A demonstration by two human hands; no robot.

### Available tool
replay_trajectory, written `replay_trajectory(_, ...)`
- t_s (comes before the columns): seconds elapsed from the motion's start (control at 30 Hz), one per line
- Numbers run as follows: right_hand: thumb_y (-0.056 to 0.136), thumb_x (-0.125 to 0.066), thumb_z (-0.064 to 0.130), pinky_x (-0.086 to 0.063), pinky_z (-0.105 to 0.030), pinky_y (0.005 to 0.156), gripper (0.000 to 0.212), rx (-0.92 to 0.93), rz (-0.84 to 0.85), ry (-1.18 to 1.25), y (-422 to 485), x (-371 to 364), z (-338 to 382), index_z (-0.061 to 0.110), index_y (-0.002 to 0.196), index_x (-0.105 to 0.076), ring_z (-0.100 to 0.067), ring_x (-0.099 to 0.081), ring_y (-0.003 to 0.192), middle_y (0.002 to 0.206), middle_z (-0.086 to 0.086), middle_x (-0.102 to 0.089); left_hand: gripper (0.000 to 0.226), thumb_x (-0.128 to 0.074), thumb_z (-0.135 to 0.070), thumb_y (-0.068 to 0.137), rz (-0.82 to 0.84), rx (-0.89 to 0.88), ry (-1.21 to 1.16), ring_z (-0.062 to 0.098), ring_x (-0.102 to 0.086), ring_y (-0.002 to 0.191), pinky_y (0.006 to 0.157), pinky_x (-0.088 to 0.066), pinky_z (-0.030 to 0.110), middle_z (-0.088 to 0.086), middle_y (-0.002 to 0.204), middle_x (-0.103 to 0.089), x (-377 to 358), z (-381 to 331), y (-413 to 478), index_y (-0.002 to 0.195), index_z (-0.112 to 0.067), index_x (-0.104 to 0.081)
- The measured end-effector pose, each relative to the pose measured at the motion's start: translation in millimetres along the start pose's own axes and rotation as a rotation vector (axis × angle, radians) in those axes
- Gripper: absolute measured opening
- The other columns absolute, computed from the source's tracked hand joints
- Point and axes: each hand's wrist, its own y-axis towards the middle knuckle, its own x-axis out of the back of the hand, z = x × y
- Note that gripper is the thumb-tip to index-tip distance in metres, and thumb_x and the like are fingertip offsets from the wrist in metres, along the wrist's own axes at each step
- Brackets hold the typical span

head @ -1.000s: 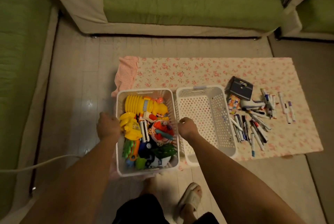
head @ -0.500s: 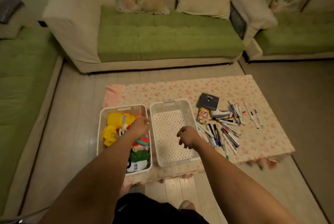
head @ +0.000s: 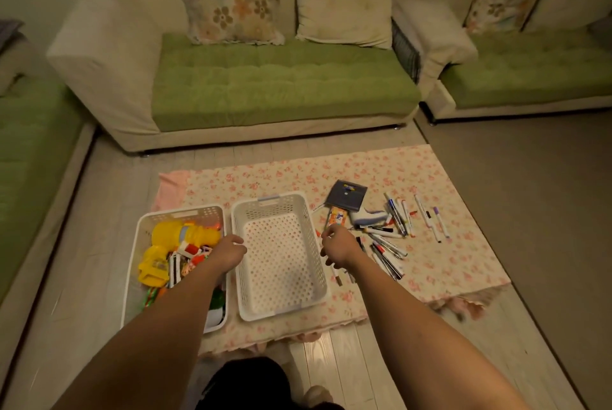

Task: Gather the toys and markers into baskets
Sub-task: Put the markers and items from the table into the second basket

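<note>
Two white perforated baskets stand side by side on a floral cloth (head: 447, 264). The left basket (head: 180, 212) holds several toys, among them a big yellow toy (head: 185, 234). The right basket (head: 281, 264) has nothing in it. A heap of markers (head: 385, 245) lies on the cloth to its right. My left hand (head: 230, 252) hovers over the gap between the baskets, its fingers loosely curled and holding nothing. My right hand (head: 339, 245) hangs just outside the right basket's right rim, above the nearest markers, fingers bent downward with nothing visibly in them.
A dark square box (head: 346, 199), a small orange pack (head: 337, 216) and a white-and-blue object (head: 367, 216) lie beside the markers. A green sofa (head: 281, 85) stands behind the cloth, with more green seating left and right. My legs and a foot show at the bottom edge.
Both hands let go of the toy basket's sides and moved right. The left hand now sits between the baskets and the right hand has passed the empty basket toward the markers. The camera tilted up.
</note>
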Motion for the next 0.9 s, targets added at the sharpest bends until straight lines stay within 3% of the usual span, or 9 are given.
replay_trajectory(0.17,0.101,-0.034,0.016,-0.033,-0.031,0.055,0.016,-0.030,-0.015,-0.032,32.6,3.9,-1.9,0.009,0.102,-0.048,-0.023,-0.040,0.062,0.089,-0.016,-0.055,0.044,-0.047,-0.012,0.096,-0.022,0.079,-0.059,0.034,-0.044,0.125,0.090,-0.040,0.036,0.017,0.142,-0.040,-3.8,2.7,44.7,0.139,-0.006,-0.039)
replay_trajectory(0.3,0.098,-0.038,0.010,-0.037,-0.030,0.066,0.017,-0.054,-0.037,-0.136,59.6,7.6,-8.6,0.011,0.109,-0.051,-0.028,-0.049,0.081,0.117,-0.018,-0.059,0.051,-0.049,-0.008,0.095,-0.001,0.139,-0.126,0.038,-0.048,0.122,0.087,-0.042,0.036,0.020,0.141,-0.041,-17.4,-6.1,78.3,0.143,-0.003,-0.032)
replay_trajectory(0.37,0.097,-0.039,0.011,-0.040,-0.031,0.068,0.029,-0.085,-0.045,-0.190,77.3,10.6,-13.1,0.008,0.124,-0.051,-0.029,-0.051,0.084,0.114,-0.016,-0.060,0.052,-0.049,-0.008,0.095,-0.030,0.164,-0.136,0.038,-0.049,0.120,0.086,-0.043,0.037,0.020,0.140,-0.042,-20.9,-6.8,92.9,0.143,-0.004,-0.031)
replay_trajectory(0.43,0.098,-0.042,0.013,-0.040,-0.032,0.072,0.026,-0.096,-0.023,-0.263,94.7,9.2,-19.7,0.007,0.121,-0.051,-0.029,-0.051,0.090,0.118,-0.016,-0.059,0.054,-0.049,-0.009,0.095,-0.049,0.172,-0.121,0.039,-0.049,0.120,0.086,-0.045,0.040,0.021,0.141,-0.042,-22.8,0.6,107.0,0.145,-0.004,-0.028)
replay_trajectory(0.5,0.097,-0.044,0.014,-0.036,-0.030,0.073,0.027,-0.109,-0.003,-0.296,108.6,3.4,-28.1,0.006,0.123,-0.049,-0.032,-0.054,0.102,0.124,-0.016,-0.057,0.056,-0.048,-0.010,0.095,-0.045,0.200,-0.101,0.039,-0.050,0.118,0.079,-0.046,0.041,0.020,0.141,-0.042,-24.2,8.7,114.4,0.147,-0.005,-0.025)
replay_trajectory(0.63,0.098,-0.049,0.022,-0.037,-0.031,0.076,0.040,-0.126,0.029,-0.301,133.9,-11.5,-46.0,0.004,0.132,-0.041,-0.035,-0.053,0.116,0.131,-0.018,-0.053,0.057,-0.047,-0.007,0.094,-0.090,0.167,-0.096,0.032,-0.057,0.095,0.065,-0.046,0.036,0.018,0.128,-0.051,-34.7,23.3,125.2,0.148,-0.010,-0.026)
replay_trajectory(0.73,0.099,-0.047,0.027,-0.046,-0.039,0.087,0.051,-0.129,0.056,-0.290,155.6,-24.9,-59.1,0.004,0.141,-0.031,-0.038,-0.054,0.118,0.135,-0.020,-0.053,0.067,-0.052,-0.009,0.091,-0.128,0.160,-0.151,0.035,-0.056,0.110,0.081,-0.052,0.043,0.016,0.136,-0.049,-45.4,34.5,138.2,0.150,-0.018,-0.022)
replay_trajectory(0.83,0.101,-0.044,0.029,-0.043,-0.038,0.096,0.061,-0.145,0.149,-0.315,175.5,-42.3,-73.3,0.004,0.150,-0.018,-0.037,-0.050,0.124,0.140,-0.019,-0.048,0.066,-0.058,-0.008,0.089,-0.180,0.152,-0.230,0.031,-0.052,0.118,0.092,-0.048,0.044,0.010,0.136,-0.048,-60.3,38.4,139.3,0.147,-0.016,-0.028)
replay_trajectory(0.9,0.100,-0.048,0.026,-0.043,-0.037,0.096,0.061,-0.133,0.197,-0.327,187.7,-54.5,-82.7,0.004,0.149,-0.019,-0.036,-0.051,0.124,0.138,-0.019,-0.050,0.072,-0.062,-0.010,0.087,-0.269,0.166,-0.224,0.033,-0.049,0.122,0.096,-0.046,0.046,0.012,0.139,-0.046,-70.7,43.8,143.1,0.148,-0.012,-0.023)
